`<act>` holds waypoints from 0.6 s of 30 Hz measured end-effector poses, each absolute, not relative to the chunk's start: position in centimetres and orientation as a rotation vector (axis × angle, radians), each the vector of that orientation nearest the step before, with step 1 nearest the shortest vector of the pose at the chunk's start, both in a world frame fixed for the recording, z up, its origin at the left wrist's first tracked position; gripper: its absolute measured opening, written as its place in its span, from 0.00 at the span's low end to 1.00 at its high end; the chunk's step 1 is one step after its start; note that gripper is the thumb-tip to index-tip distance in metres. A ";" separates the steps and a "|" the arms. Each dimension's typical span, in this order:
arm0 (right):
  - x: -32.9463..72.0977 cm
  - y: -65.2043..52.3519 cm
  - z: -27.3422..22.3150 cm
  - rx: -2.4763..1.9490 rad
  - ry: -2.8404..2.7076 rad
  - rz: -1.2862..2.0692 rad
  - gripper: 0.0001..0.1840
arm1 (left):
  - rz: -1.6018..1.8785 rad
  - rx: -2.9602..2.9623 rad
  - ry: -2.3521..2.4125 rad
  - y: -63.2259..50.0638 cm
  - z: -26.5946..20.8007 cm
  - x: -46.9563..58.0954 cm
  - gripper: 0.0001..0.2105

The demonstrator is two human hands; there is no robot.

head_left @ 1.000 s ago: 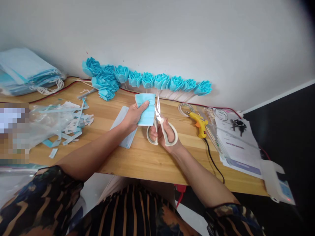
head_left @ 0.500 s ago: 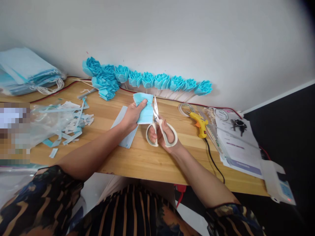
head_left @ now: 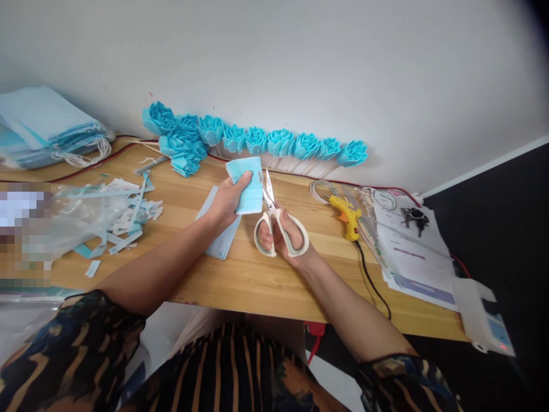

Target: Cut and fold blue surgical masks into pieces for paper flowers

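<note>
Between the thumb and fingers of my left hand [head_left: 229,197] is a folded piece of light-blue mask fabric [head_left: 252,197], held up above the table. My right hand [head_left: 285,232] grips white-handled scissors [head_left: 270,201], with its fingers through the loops. The scissor blades stand apart and point away from me, close beside the right edge of the fabric. Under my left hand a flat light-blue face mask [head_left: 225,240] lies on the wooden table [head_left: 266,286], partly covered by the hand and forearm.
Along the wall stands a row of blue fabric flowers [head_left: 281,143]. At left are a stack of masks [head_left: 47,123], a plastic bag [head_left: 81,214] and cut scraps [head_left: 132,223]. A yellow glue gun [head_left: 349,217], papers [head_left: 412,257], keys [head_left: 416,220] and a power strip [head_left: 484,317] lie right.
My left hand has shifted slightly left with the fabric, widening the gap to the scissors. The right hand and scissors have barely moved.
</note>
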State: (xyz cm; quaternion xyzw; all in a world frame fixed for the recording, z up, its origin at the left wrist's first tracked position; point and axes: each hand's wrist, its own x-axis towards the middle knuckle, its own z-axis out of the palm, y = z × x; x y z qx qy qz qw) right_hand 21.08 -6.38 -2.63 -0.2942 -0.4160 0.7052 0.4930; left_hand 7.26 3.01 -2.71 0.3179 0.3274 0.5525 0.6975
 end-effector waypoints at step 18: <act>21.1 -6.3 -2.7 -0.651 -1.020 1.720 0.20 | 1.232 0.731 0.726 2.9 -2.6 7.2 0.16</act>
